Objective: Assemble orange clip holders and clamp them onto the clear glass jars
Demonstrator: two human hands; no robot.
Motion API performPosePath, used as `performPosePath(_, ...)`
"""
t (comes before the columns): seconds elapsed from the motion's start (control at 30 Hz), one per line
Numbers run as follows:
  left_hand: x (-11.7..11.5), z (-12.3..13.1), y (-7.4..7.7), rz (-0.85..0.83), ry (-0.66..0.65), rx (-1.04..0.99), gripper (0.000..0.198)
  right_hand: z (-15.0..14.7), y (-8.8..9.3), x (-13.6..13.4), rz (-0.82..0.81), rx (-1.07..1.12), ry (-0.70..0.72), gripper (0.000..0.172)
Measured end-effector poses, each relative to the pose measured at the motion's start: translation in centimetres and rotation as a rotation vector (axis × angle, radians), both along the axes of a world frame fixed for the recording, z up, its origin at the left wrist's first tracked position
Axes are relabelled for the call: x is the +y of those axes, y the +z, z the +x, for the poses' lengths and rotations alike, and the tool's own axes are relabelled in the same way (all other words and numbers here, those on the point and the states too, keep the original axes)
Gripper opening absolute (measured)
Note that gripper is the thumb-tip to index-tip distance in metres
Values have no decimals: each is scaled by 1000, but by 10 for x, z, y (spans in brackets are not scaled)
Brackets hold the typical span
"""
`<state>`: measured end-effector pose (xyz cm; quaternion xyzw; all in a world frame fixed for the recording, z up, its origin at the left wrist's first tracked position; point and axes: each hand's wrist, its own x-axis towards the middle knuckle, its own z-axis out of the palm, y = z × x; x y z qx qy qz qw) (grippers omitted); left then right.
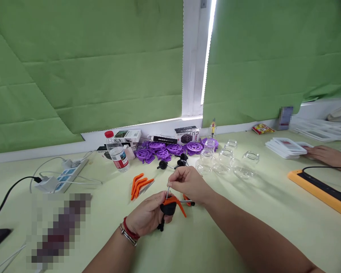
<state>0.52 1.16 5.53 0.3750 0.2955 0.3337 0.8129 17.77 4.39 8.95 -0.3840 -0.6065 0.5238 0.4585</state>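
Observation:
My left hand (147, 214) is closed around a black round part (168, 209), which has a black stem hanging below it. Across the top of this part lies a bent orange handle (180, 207). Between thumb and fingers, my right hand (190, 184) pinches a thin metal rod (168, 192), nearly upright, its lower end at the orange handle. Whether the rod sits in a hole cannot be seen. Just behind, partly hidden by my right wrist, another orange and black piece (191, 201) rests on the table. Several loose orange handles (140, 185) lie left of my hands beside thin metal rods (147, 187).
Black parts with rods (163, 165) lie beyond my hands, before purple plastic pieces (174, 149). Glass jars (221, 163) stand to their right. A water bottle (118, 153) and power strip (69, 175) are leftward. Another person's hand (326, 155) touches white cards (285, 148).

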Motion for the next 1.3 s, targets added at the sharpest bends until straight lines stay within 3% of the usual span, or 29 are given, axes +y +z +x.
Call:
performPosePath(0.1, 0, -1, 1, 5, 7, -8, 28, 1, 5, -3, 129, -3, 96, 4)
performPosePath(0.23, -2, -1, 6, -26, 1, -49, 31, 0, 4, 0, -107, 35, -83, 8)
performPosePath(0.3, -3, -1, 8, -27, 0, -54, 28, -1, 3, 0, -134, 36, -47, 8)
performPosePath(0.4, -3, -3, 6, -24, 2, -79, 26, -3, 2, -5, 60, -29, 148, 5)
performPosePath(0.47, -3, -3, 5, -20, -10, -98, 27, -3, 1, -9, 135, -87, 204, 2)
performPosePath(0.6, 0, -3, 5, -9, 8, -108, 27, -4, 1, -10, 199, -226, 197, 6)
performPosePath(0.7, 2, -4, 7, -14, 64, -126, 26, -3, 3, -9, 408, -351, 236, 8)
performPosePath(0.87, 7, -5, 7, 48, 218, -165, 21, -2, 9, -10, 669, -583, 193, 31)
performPosePath(1.07, 10, -5, 9, 165, 215, -37, 22, -1, 0, -3, 789, -668, 215, 26)
performPosePath(1.3, 13, -10, 8, 248, 285, 188, 22, -2, -10, 6, 947, -606, 222, 18)
